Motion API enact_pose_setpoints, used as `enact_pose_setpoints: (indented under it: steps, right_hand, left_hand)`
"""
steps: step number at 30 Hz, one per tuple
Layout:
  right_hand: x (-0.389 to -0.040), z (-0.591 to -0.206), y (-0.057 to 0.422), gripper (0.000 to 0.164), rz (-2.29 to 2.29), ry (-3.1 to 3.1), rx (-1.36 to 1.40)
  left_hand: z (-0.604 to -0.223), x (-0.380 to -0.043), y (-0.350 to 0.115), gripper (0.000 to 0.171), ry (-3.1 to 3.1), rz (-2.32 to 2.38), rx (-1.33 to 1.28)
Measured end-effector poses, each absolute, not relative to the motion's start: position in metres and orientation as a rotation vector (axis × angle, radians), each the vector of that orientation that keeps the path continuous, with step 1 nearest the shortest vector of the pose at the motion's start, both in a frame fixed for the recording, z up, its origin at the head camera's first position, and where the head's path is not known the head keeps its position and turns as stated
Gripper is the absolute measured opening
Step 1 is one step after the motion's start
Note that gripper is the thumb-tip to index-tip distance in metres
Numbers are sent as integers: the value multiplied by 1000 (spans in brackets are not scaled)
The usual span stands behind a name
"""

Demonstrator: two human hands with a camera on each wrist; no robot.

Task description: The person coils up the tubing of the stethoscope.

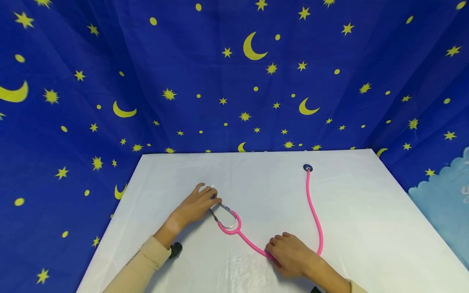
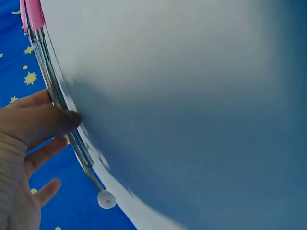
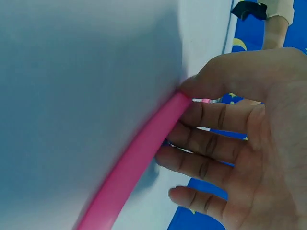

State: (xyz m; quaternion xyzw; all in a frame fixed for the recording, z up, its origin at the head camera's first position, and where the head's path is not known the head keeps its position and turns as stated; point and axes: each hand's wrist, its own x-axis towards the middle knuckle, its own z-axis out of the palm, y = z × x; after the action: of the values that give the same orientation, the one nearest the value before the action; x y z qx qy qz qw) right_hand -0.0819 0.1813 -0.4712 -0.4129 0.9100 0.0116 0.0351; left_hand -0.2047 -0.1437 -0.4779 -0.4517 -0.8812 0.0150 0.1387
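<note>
Leftmost, the left hand [image 1: 196,205] pinches the metal ear tubes [image 1: 223,215] of one pink stethoscope [image 1: 253,243]; the left wrist view shows a fingertip [image 2: 72,120] pressed against the paired tubes, with a white ear tip [image 2: 106,199] just beyond the grip. Right of that grip, the tubes close into a loop and join the pink tubing, which runs along the table [image 1: 366,211] to the right hand [image 1: 291,254]. The right hand holds the tubing [image 3: 139,158] between thumb and curled fingers, low on the table. Past this grip the tubing bends and climbs away to a small dark chest piece [image 1: 307,167] lying well apart from both hands, near the far edge. Nothing lies between the hands except the stethoscope itself.

Count: one stethoscope, two hands, two beige sleeves, a dark strap [image 1: 176,249] at the left wrist.

The table is covered in plain white, glossy sheeting. Behind and around it hangs a blue cloth [image 1: 234,81] printed with yellow stars, moons and dots; a pale blue scalloped shape [image 1: 443,191] shows at far right.
</note>
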Motion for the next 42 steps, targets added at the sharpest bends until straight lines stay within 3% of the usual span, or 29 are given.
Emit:
enact_pose_setpoints:
  steps: [25,35,42]
  right_hand:
    - [-103,-473,215,18,-184,2983,-1027]
    - [-120,-475,234,30,-155,3110,-1044]
    - [-119,-476,232,6,-266,3098,-993]
  left_hand:
    - [-463,-194,-159,33,-2924,-700,-1254]
    - [-466,-184,-156,28,-2907,-904,-1160]
    - [-467,-183,-151,34,-2764,-989,-1133]
